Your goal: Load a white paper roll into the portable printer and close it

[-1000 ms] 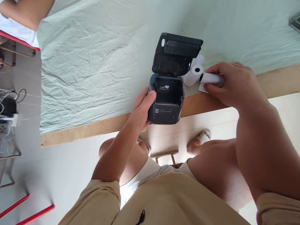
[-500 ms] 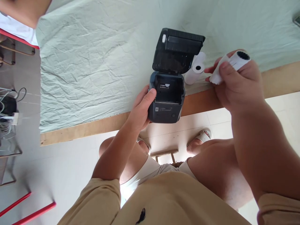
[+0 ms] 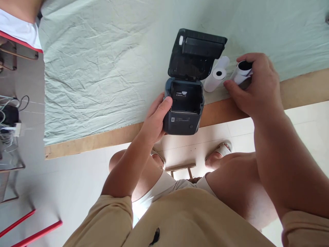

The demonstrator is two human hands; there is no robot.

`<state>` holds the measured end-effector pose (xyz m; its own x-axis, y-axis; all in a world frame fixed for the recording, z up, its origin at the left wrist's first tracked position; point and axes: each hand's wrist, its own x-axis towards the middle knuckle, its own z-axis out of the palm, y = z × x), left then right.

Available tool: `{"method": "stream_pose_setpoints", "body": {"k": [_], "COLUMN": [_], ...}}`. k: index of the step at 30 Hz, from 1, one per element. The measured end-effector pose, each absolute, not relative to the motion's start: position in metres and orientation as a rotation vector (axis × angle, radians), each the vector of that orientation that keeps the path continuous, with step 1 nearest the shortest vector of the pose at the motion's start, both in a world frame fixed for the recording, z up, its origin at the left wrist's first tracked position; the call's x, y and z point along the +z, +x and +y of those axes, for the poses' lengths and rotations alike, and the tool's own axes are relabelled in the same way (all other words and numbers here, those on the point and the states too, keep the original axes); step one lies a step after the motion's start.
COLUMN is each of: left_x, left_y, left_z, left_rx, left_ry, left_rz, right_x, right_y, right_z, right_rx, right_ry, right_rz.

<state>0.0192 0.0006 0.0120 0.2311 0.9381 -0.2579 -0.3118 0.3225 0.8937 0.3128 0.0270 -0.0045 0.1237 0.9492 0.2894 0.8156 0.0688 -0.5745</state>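
A dark portable printer (image 3: 183, 120) has its lid (image 3: 195, 55) flipped up, and its paper bay shows bare inside with a small label. My left hand (image 3: 156, 116) grips the printer's left side, thumb on the top edge. At the right, my right hand (image 3: 259, 85) has its fingers and thumb around a white paper roll (image 3: 239, 73) with a wide dark core, held upright at the cloth. Between this roll and the printer stands another white paper roll (image 3: 212, 81) with a small core hole; its loose end (image 3: 223, 62) lies behind it.
Pale green cloth (image 3: 102, 75) covers the table, whose wooden edge (image 3: 97, 140) runs along the near side. Another person's arm (image 3: 23, 8) is at the top left. Cables (image 3: 7, 137) and red bars (image 3: 38, 233) show at the left. A small dark object (image 3: 327, 19) sits far right.
My right hand has turned over and moved slightly left, bringing its roll from tilted to upright beside the other roll. My left hand and the printer have barely moved.
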Motion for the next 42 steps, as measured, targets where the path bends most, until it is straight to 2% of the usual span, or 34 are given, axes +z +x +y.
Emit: {"method": "stream_pose_setpoints", "body": {"k": [8, 13, 17, 23, 34, 42], "left_x": [0.007, 0.007, 0.008, 0.012, 0.013, -0.007], "left_y": [0.013, 0.013, 0.013, 0.013, 0.015, 0.007], "left_z": [0.0, 0.001, 0.0, -0.001, -0.003, 0.008], "left_rx": [0.979, 0.994, 1.025, 1.016, 1.024, 1.013], "left_ry": [0.852, 0.851, 0.866, 0.841, 0.863, 1.029], "left_rz": [0.902, 0.868, 0.869, 0.832, 0.846, 0.794], "right_x": [-0.014, 0.005, 0.034, 0.032, 0.029, 0.027], "right_y": [0.319, 0.307, 0.257, 0.223, 0.219, 0.209], "right_z": [0.029, 0.027, 0.007, 0.001, -0.005, -0.014], "right_rx": [0.199, -0.085, 0.001, 0.093, -0.079, 0.112], "right_ry": [-1.711, -1.169, -0.935, -1.04, -1.015, -0.855], "right_rz": [-1.672, -1.561, -1.695, -2.022, -2.018, -1.924]}}
